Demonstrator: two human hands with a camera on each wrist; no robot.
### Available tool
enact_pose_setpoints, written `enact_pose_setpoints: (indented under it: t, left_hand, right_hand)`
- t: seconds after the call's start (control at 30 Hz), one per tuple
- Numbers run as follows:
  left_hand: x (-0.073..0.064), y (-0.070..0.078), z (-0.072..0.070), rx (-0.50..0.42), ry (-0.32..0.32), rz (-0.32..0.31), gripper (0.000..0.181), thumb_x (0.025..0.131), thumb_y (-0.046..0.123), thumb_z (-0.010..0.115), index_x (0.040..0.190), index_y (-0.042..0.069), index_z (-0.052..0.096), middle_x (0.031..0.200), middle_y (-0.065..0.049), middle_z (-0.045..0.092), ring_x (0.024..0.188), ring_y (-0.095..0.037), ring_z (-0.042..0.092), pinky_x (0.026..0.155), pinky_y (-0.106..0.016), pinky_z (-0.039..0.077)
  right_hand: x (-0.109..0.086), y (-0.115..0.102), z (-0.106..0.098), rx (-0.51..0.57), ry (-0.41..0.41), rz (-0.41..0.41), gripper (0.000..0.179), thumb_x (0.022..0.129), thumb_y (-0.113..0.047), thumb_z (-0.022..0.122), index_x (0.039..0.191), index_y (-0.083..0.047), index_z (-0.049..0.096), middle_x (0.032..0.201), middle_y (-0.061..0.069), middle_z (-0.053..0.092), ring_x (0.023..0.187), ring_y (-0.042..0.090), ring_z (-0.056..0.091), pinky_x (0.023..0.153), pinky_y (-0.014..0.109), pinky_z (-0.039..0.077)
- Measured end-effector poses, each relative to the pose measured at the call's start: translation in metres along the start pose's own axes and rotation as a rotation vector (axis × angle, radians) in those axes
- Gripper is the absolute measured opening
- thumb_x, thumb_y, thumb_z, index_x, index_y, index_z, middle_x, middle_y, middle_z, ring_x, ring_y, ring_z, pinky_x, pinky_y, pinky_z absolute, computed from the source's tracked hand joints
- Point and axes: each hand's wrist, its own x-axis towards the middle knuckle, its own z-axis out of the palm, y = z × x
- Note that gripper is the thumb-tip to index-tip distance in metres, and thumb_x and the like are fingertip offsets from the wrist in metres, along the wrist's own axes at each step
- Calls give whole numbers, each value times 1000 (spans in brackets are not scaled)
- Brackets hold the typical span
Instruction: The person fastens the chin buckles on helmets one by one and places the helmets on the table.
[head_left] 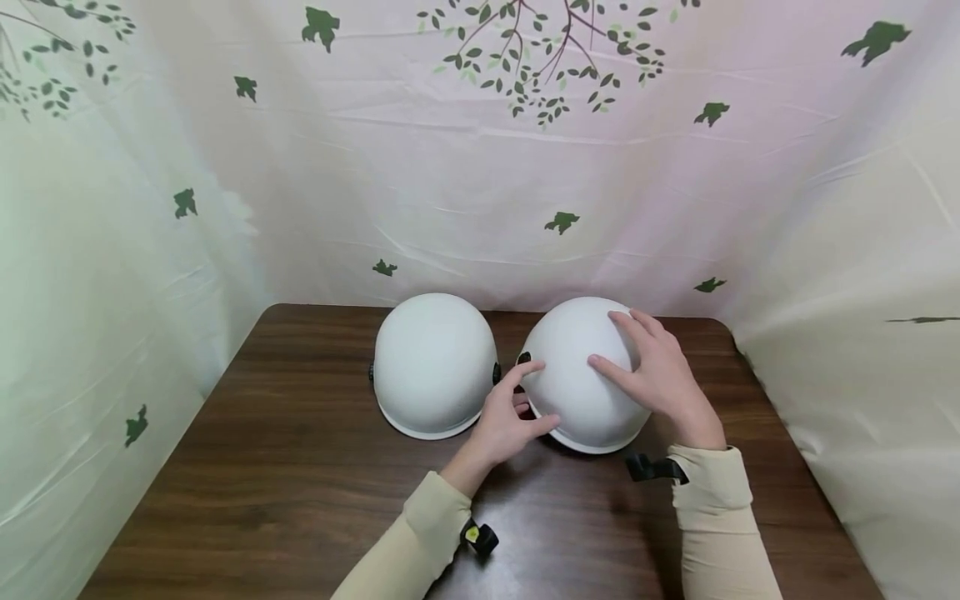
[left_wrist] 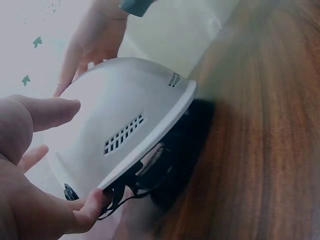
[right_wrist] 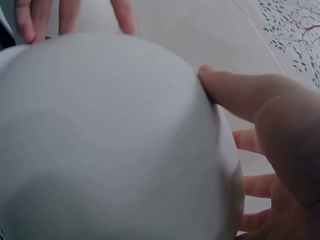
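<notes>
Just right of another helmet (head_left: pixel 435 367), a white helmet (head_left: pixel 581 383) with dark straps (left_wrist: pixel 118 194) inside is touched by wide-spread fingers: the left hand (head_left: pixel 504 423) nearer that landmark, the right hand (head_left: pixel 663 373) farther.

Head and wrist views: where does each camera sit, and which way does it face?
Head: worn on the head, facing forward and down at the left helmet and right helmet; left hand, right hand and sleeves show.
Left wrist: worn there, facing the right helmet's vents; left hand near, right hand beyond.
Right wrist: worn there, facing across that helmet's dome; right hand at right, left hand's fingers at top.
Both wrist views share that helmet and both hands.
</notes>
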Motion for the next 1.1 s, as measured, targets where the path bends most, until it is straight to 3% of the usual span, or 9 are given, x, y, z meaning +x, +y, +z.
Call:
enact_pose_setpoints:
  t: [0.17, 0.33, 0.6, 0.87, 1.1]
  left_hand:
    - [0, 8, -4, -5, 50, 60, 70, 86, 11, 87, 148, 25, 57, 157, -9, 49, 120, -38, 67, 102, -51, 55]
    - [4, 12, -8, -70, 100, 119, 68, 84, 3, 86, 145, 16, 60, 150, -7, 58, 109, -34, 71, 100, -51, 56]
    - [7, 19, -14, -192, 181, 184, 59, 87, 0, 82, 141, 7, 61, 141, -15, 66, 101, -37, 71, 96, -55, 56]
    - [9, 27, -18, -247, 165, 222, 62, 85, -7, 81, 142, 3, 59, 141, -17, 64, 105, -40, 71, 97, -60, 56]
    - [10, 28, -19, -267, 169, 244, 65, 83, -14, 79, 143, 2, 58, 159, -15, 49, 104, -36, 71, 94, -56, 58]
  right_hand:
    - [-1, 5, -6, 46, 6, 14, 77, 96, -50, 74, 157, -12, 46, 161, 26, 37, 140, 55, 38, 104, 77, 37]
    - [-1, 10, -11, 101, 0, 37, 79, 97, -50, 72, 161, -15, 42, 162, 23, 36, 144, 49, 38, 105, 77, 38]
    - [-3, 12, -14, 206, -42, 116, 80, 100, -52, 67, 166, -20, 33, 167, 21, 31, 147, 49, 33, 103, 81, 38]
    - [-6, 18, -12, 356, -13, 152, 75, 103, -45, 64, 166, -21, 32, 165, 23, 30, 145, 49, 33, 102, 81, 38]
    - [-10, 23, -3, 493, 37, 154, 71, 105, -37, 63, 166, -17, 32, 164, 24, 28, 142, 47, 35, 102, 82, 38]
